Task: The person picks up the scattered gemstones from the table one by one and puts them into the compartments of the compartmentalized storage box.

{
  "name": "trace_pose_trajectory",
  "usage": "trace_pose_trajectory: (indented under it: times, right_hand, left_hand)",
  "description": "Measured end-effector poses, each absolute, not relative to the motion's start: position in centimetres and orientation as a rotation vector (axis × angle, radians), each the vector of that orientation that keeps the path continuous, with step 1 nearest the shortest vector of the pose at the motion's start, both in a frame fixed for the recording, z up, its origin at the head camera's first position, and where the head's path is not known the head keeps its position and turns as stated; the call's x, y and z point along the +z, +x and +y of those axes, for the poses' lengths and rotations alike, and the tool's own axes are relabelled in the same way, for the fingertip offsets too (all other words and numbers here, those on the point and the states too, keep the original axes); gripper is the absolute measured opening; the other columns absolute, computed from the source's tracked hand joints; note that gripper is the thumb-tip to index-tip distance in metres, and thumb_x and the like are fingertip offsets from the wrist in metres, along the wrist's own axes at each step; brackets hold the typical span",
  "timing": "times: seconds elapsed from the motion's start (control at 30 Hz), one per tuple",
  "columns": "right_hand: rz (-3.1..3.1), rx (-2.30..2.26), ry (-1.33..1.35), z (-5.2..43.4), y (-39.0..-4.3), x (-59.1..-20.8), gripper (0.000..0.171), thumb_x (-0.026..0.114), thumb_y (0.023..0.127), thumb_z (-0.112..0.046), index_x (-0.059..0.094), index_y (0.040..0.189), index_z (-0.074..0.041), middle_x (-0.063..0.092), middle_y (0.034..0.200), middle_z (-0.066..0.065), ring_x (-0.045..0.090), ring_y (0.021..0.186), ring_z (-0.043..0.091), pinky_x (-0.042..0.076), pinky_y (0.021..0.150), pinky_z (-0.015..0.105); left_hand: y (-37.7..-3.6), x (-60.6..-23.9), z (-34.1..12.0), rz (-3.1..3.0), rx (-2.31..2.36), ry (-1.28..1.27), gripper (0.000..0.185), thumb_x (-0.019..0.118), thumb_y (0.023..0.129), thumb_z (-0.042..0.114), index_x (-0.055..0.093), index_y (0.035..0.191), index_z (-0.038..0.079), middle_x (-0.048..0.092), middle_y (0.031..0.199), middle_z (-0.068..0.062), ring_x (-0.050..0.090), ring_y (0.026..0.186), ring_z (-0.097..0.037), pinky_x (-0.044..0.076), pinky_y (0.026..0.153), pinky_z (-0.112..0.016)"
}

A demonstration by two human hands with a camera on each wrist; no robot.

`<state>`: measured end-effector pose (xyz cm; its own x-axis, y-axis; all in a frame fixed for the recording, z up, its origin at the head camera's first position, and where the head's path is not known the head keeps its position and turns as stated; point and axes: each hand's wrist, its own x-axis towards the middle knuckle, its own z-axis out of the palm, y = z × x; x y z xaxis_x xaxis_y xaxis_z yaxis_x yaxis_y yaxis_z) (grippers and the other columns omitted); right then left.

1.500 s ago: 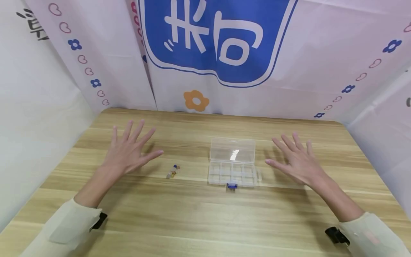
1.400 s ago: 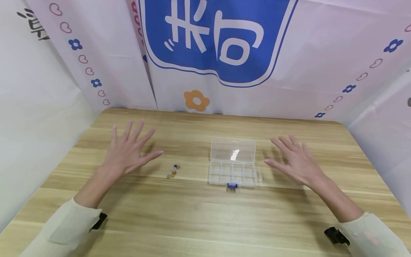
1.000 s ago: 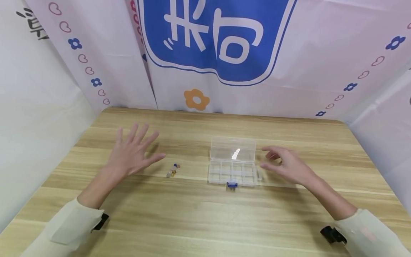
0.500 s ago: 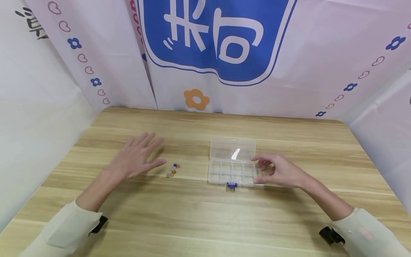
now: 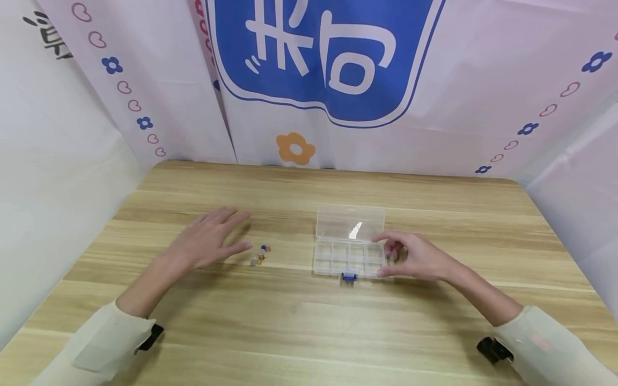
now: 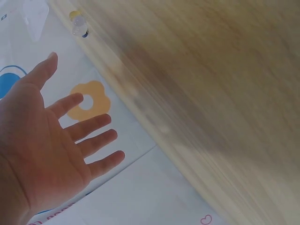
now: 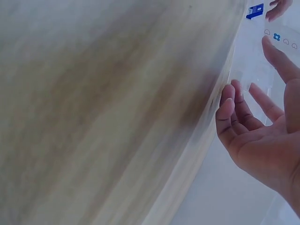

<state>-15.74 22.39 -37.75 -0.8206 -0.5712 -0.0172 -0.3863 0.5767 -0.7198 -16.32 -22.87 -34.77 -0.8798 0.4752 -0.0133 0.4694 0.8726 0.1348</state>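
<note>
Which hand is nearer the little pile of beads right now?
Left. The left hand hovers just left of the beads; the right hand is at the clear box's far side.

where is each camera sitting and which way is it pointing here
Head: worn on the head, looking forward and down at the wooden table; both forearms show, left hand near the small beads, right hand at the clear compartment box.
Left wrist: at the left wrist, looking past the open palm toward the beads.
Right wrist: at the right wrist, looking past curled fingers at the box's blue latch.
Shared: head and right wrist views both show the latch.
</note>
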Motion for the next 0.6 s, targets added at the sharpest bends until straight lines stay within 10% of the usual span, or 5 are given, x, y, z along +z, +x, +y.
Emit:
trace_pose_trajectory:
  times: [0.6]
  right_hand:
    - [2.456,-1.152,-0.750,22.29,-16.33,-38.04,0.066,0.091,0.080,-0.014,0.059,0.135,0.004,0.061,0.089,0.005,0.057,0.076,0.016,0.051,0.067,0.024]
  left_hand:
    - [-16.41,-35.20,-22.92,2.984,0.241,0.818,0.072,0.062,0.101,0.051,0.045,0.155,0.007,0.050,0.147,-0.032,0.050,0.133,-0.053,0.038,0.107,-0.071]
